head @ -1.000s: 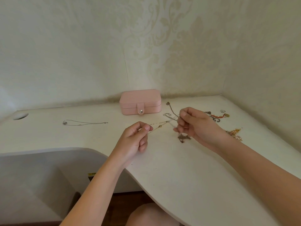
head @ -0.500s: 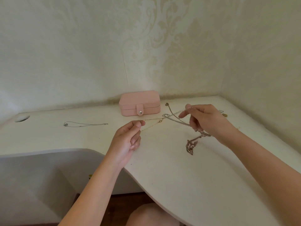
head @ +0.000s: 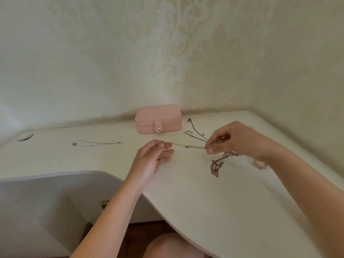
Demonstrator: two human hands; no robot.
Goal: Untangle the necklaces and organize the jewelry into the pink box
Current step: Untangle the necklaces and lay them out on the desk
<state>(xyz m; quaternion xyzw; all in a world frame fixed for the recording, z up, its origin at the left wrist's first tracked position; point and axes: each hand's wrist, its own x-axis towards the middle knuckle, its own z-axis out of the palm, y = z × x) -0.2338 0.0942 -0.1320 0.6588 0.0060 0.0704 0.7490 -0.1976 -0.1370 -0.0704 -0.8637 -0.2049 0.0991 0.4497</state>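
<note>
The person's left hand (head: 154,157) and right hand (head: 238,140) are raised over the white bench (head: 214,211), with a thin gold chain (head: 188,146) stretched nearly level between them. The left grip is closed on it: thumb and forefinger pinch one end, and the slack drops across the palm. The right grip is closed too, thumb and forefinger tip nipping the chain's other end, the remaining fingers curled behind.

A tangle (head: 216,165) of chains trails from under the right hand down toward the bench. Whether its lower clump rests on the surface or hangs just above it, I cannot tell. Behind the right hand's fingers, looped silver strands (head: 194,134) lie on the bench.

The pink box (head: 158,119) stands at the back, against the patterned wall (head: 204,53), lid down and snap tab fastened. It is well apart from both hands.

Off to the left a single silver necklace (head: 93,143) lies straightened out on the bench, with a round hole (head: 25,137) in the bench top farther left. A small pink beaded piece (head: 259,165) sits just beside the right wrist, too blurred to make out.
</note>
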